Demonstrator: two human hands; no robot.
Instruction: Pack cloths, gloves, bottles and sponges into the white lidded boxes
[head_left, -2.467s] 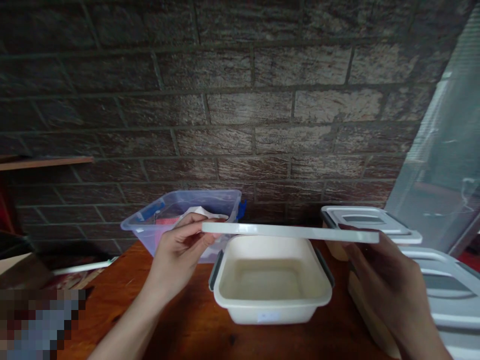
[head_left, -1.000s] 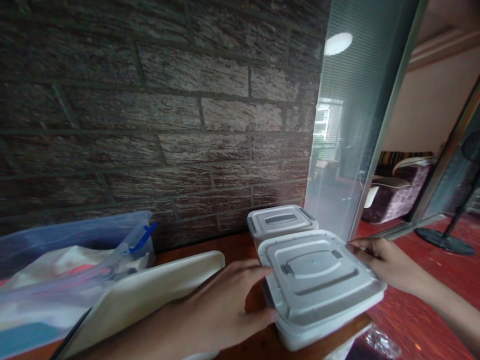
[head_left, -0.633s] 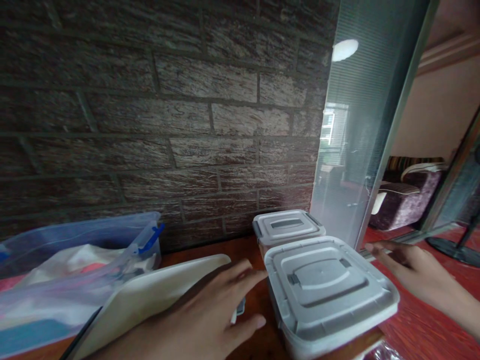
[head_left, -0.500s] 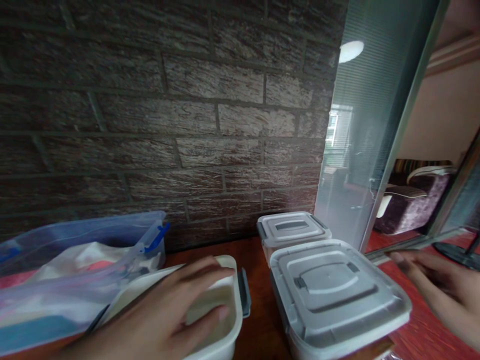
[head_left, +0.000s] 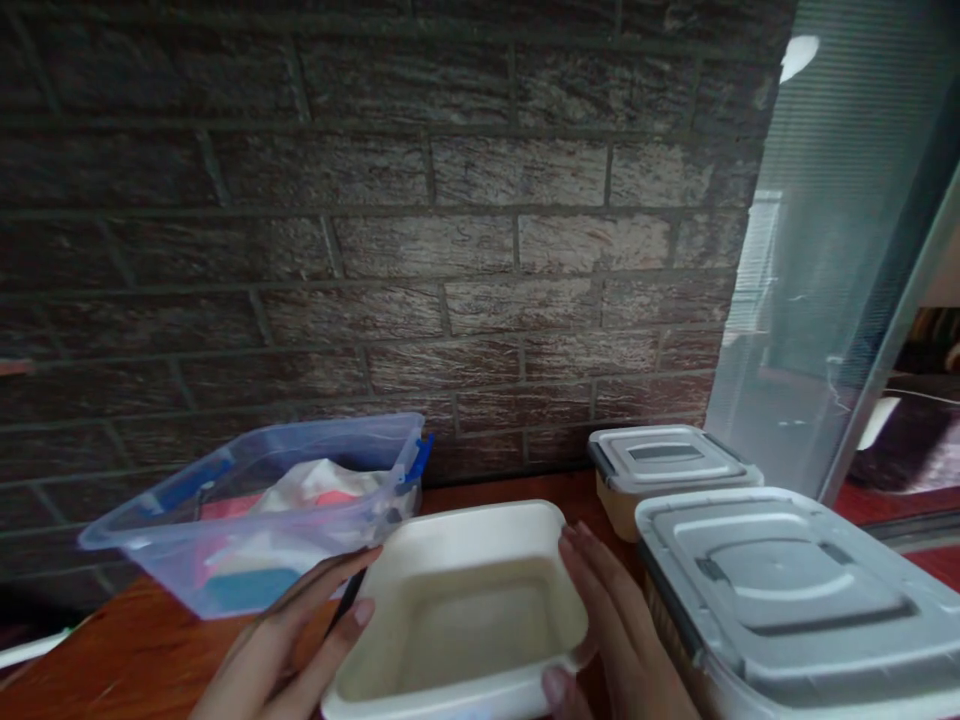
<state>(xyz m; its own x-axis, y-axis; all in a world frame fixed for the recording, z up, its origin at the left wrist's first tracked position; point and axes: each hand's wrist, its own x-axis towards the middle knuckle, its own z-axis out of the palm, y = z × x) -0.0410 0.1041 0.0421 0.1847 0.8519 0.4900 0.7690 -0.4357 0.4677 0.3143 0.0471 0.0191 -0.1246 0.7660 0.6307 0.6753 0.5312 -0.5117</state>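
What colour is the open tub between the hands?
The open tub is off-white, best seen in the head view.

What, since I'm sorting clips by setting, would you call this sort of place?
Probably a home, though the view is too narrow to be sure which part. A wooden table carries plastic storage boxes, a brick-patterned wall stands behind it, and a glass panel stands to the right.

White tub open from above; round it, a blue-latched plastic bin blocks ten o'clock, small lidded box two, larger lidded box three
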